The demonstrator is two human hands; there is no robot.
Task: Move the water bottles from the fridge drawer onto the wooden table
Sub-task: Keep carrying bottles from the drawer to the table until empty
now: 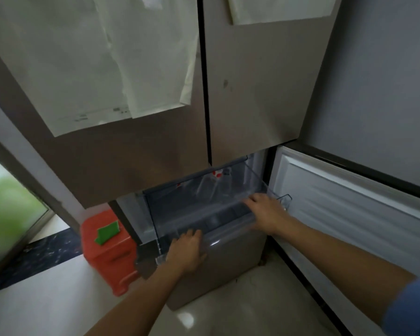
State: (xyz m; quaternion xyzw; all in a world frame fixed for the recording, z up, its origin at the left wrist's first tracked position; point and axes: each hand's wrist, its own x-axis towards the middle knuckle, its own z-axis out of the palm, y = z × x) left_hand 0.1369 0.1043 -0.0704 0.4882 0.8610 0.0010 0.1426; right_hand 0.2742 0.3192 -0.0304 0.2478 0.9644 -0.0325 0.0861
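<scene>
The left hand and right hand curl their fingers over the drawer front rim, and the bottles lie at its back (count unclear). An uneven pull could jam it or tip it out.

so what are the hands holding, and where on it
The drawer, by its front rim: left hand toward the rim's left end, right hand near its right corner. The bottles lie untouched inside.

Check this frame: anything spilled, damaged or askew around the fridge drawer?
No spill or damage shows. The drawer stands pulled out, left hand and right hand gripping its front edge. Only the papers on the upper door hang crooked and overlapping.
</scene>
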